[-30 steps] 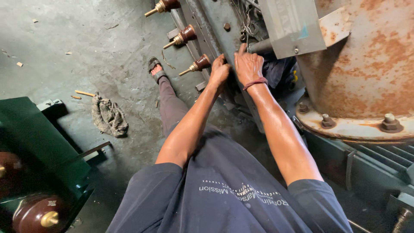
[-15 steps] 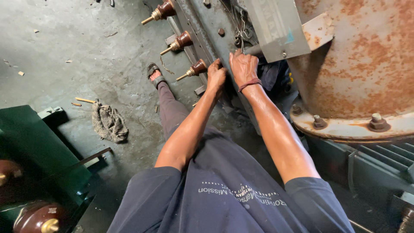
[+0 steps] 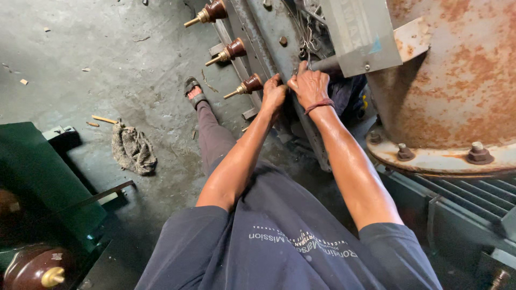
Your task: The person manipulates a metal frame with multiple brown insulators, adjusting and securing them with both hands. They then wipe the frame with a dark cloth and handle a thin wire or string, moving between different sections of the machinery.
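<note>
My left hand (image 3: 274, 92) and right hand (image 3: 310, 86) press side by side on a grey steel transformer panel (image 3: 269, 37), tilted, grimy, carrying three brown brass-tipped bushings (image 3: 246, 86).

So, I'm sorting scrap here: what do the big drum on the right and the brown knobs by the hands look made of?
Drum: likely painted steel, with orange rust blotches and a bolted flange. Brown knobs: probably glazed ceramic, glossy, with brass-coloured metal tips. Both hands rest on the grey metal frame.

Rust-mottled tank (image 3: 457, 80), brown insulators (image 3: 250, 84)
</note>
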Available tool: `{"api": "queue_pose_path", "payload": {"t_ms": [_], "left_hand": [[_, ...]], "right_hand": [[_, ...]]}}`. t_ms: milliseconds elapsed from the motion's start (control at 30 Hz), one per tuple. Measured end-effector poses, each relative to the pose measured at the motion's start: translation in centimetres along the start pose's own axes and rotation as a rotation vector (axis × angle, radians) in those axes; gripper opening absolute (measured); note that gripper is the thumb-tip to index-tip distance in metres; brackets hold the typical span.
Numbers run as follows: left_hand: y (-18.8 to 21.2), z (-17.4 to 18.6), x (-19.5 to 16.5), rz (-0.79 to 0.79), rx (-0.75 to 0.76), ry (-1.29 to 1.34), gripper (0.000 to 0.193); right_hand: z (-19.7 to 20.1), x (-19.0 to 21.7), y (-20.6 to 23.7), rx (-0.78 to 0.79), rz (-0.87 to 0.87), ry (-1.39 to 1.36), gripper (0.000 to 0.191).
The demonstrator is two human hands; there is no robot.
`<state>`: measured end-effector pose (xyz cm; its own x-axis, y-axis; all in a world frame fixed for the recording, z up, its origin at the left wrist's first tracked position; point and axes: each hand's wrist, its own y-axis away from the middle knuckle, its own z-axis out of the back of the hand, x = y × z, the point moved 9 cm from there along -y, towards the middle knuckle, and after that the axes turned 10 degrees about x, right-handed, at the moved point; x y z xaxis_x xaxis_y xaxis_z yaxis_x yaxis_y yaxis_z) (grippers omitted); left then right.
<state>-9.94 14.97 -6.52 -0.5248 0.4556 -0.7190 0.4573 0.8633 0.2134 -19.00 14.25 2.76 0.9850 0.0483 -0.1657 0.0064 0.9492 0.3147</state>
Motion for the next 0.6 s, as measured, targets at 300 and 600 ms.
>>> {"api": "queue_pose_path", "payload": {"t_ms": [300, 600], "left_hand": [[0.0, 1.1, -0.1, -0.065, -0.082, -0.089, 0.044], [0.6, 1.5, -0.2, -0.027, -0.051, 0.01, 0.034]], "right_hand": [[2.1, 0.0, 0.3, 0.113, -0.134, -0.089, 0.077], [5.4, 2.8, 1.8, -0.209, 0.012, 0.006, 0.034]]}}
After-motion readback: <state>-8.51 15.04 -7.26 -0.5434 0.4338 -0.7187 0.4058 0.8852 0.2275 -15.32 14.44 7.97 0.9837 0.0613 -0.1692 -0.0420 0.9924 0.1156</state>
